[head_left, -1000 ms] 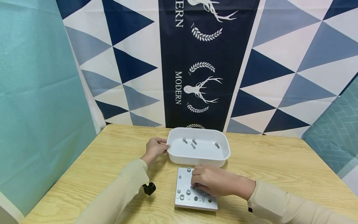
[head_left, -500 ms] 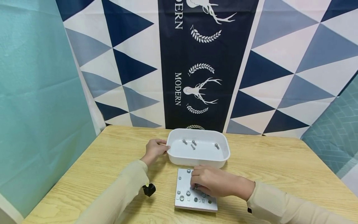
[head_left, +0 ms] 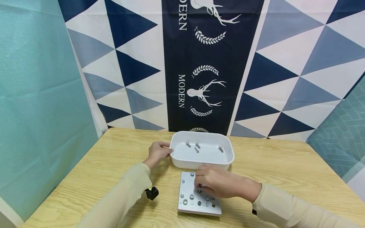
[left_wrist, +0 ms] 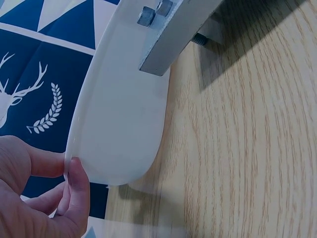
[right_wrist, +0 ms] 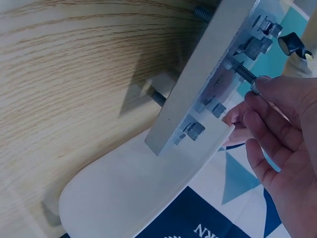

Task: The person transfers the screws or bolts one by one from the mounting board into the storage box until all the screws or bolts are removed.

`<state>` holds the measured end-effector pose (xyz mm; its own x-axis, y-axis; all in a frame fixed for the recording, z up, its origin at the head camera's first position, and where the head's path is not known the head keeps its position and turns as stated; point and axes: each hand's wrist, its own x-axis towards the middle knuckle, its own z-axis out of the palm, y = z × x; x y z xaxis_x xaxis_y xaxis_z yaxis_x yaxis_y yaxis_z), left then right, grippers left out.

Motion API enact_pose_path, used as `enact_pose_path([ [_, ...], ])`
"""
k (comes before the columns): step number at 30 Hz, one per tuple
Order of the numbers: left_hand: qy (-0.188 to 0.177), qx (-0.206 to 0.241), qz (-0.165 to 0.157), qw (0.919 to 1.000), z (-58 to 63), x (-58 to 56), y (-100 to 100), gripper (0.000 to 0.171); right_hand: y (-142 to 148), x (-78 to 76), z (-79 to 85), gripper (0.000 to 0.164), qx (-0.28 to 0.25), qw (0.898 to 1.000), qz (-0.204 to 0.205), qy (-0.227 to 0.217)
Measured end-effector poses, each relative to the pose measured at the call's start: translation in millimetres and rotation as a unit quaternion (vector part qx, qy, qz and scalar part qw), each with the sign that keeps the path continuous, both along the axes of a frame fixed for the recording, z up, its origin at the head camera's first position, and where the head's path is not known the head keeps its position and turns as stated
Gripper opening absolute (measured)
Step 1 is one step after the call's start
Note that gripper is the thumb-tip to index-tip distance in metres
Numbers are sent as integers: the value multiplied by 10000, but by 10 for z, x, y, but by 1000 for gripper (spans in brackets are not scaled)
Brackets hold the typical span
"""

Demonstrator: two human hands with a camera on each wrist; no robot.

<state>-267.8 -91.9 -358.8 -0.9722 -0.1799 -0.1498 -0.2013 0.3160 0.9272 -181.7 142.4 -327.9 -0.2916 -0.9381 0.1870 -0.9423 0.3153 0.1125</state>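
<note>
My left hand (head_left: 158,152) holds the left end of a white plastic tray (head_left: 186,163), thumb and fingers pinching its rim in the left wrist view. In front of the tray lies a silver metal plate (head_left: 187,189) with several socket-head bolts seated in it. Over its middle, my right hand (head_left: 212,181) pinches a bolt (right_wrist: 245,74) by the head between thumb and index finger. The bolt's threaded shank points at the plate, and a dark hole (head_left: 199,190) shows right under it. Threaded ends (right_wrist: 158,97) stick out of the plate's underside.
Several loose bolts (head_left: 197,145) lie inside the tray. The wooden table (head_left: 271,171) carries everything, with a patterned cloth (head_left: 142,69) hanging behind its back edge. A black wrist device (head_left: 152,192) sits under the left sleeve.
My right hand has risen slightly from the plate with the bolt, and the dark hole below now shows. My left hand and the tray have stayed in place.
</note>
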Motion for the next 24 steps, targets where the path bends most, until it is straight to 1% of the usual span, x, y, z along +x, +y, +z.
enact_pose_path([
  [9,43,-19,-31,10000,-2,20,2,27,-10,19,6,15,21,10000,4,35],
  [15,-32,25,29,10000,-15,29,-1,26,-2,39,1,14,11,10000,-51,27],
  [24,33,-3,-4,10000,-24,49,8,27,17,56,3,14,-18,10000,-73,9],
])
